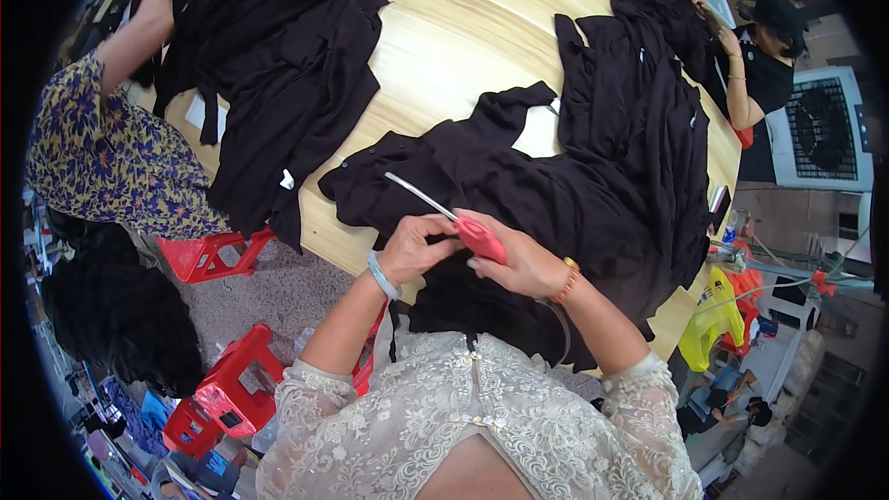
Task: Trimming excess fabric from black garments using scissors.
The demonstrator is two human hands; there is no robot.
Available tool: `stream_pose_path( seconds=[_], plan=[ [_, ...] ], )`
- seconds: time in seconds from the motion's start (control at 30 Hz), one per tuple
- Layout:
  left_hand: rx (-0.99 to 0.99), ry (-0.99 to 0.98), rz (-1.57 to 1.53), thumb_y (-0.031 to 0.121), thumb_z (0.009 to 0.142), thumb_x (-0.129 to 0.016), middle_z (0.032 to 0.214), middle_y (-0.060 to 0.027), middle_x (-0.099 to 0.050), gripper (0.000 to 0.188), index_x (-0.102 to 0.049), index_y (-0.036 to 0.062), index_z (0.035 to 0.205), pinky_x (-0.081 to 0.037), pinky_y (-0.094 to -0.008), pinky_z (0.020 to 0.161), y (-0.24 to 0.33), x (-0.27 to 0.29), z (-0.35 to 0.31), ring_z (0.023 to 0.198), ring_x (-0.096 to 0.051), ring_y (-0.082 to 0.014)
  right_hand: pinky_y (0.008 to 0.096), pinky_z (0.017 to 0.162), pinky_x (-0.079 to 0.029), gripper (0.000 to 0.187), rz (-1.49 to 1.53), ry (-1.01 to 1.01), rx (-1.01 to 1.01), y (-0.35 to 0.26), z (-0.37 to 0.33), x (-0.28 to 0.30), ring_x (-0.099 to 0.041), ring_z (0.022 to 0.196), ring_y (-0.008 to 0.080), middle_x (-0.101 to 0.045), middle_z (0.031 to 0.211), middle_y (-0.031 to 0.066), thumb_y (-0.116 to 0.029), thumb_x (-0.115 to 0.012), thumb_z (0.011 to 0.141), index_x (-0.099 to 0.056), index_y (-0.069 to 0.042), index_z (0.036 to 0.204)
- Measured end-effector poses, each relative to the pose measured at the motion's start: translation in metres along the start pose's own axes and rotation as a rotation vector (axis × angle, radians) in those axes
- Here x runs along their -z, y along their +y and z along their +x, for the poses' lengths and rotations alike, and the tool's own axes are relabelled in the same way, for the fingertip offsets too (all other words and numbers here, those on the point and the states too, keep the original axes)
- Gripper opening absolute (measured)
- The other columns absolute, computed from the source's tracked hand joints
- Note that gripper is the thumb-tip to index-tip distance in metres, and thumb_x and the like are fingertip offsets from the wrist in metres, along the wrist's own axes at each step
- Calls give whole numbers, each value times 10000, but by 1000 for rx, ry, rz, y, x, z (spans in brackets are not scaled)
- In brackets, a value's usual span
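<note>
My right hand [523, 259] is closed around the red handle of a pair of scissors [480, 239]. Their slim metal blades point up and to the left, over the cloth. Beside the handle, my left hand [415, 248] has its thumb and fingers pinched together; what they hold, if anything, is too small to make out. Under both hands a black garment [519, 185] with small buttons is spread across the near edge of the table and hangs down toward me.
More black garments [278, 74] are heaped at the left of the wooden table [444, 28]. A person in a patterned dress [120, 157] works there; another in black [755, 83] is at the far right. Red stools [243, 384] stand on the floor, lower left.
</note>
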State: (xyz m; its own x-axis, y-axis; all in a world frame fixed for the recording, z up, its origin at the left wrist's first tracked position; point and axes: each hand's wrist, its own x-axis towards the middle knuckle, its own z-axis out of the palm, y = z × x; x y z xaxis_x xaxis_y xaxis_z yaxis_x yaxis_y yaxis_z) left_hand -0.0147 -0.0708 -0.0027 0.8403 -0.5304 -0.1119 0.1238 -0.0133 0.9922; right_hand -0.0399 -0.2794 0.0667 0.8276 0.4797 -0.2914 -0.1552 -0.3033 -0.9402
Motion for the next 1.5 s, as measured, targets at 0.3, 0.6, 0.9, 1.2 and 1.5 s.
stream_pose_path(
  seconds=[0.3, 0.6, 0.9, 1.2, 1.5],
  plan=[
    [368, 85, -97, 128, 826, -741, 747, 42, -636, 147, -692, -3, 871, -450, -202, 616, -2, 10, -41, 677, -534, -25, 434, 745, -471, 269, -243, 44, -242, 23, 16, 3, -604, 829, 433, -634, 836, 247, -226, -639, 863, -584, 3, 994],
    [357, 200, -185, 63, 802, -757, 781, 34, -636, 113, -686, 10, 872, -445, -188, 672, 1, 2, -51, 713, -542, -30, 449, 736, -472, 269, -267, 130, -258, 20, 8, 8, -609, 829, 434, -635, 816, 241, -242, -643, 871, -585, -6, 987],
    [187, 298, -181, 36, 787, -750, 750, 44, -625, 77, -687, -3, 808, -438, -198, 628, 8, -5, -46, 688, -525, -28, 459, 753, -486, 306, -449, 132, -135, 5, -20, 20, -628, 845, 411, -651, 834, 213, -288, -634, 890, -575, -56, 1080],
    [-79, 422, 142, -9, 705, -721, 746, -82, -646, 96, -650, -40, 762, -464, -256, 638, -16, -12, -34, 674, -605, -150, 448, 677, -513, 312, -704, -105, -215, -38, -90, 26, -651, 725, 386, -649, 721, 190, -318, -644, 876, -622, -54, 1041],
    [-69, 394, 273, 0, 686, -709, 732, -98, -640, 102, -629, -38, 737, -475, -278, 639, -11, -13, -33, 669, -622, -196, 449, 665, -512, 320, -721, -104, -214, -36, -87, 22, -651, 717, 384, -646, 711, 196, -333, -640, 877, -612, -37, 997]
  ],
)
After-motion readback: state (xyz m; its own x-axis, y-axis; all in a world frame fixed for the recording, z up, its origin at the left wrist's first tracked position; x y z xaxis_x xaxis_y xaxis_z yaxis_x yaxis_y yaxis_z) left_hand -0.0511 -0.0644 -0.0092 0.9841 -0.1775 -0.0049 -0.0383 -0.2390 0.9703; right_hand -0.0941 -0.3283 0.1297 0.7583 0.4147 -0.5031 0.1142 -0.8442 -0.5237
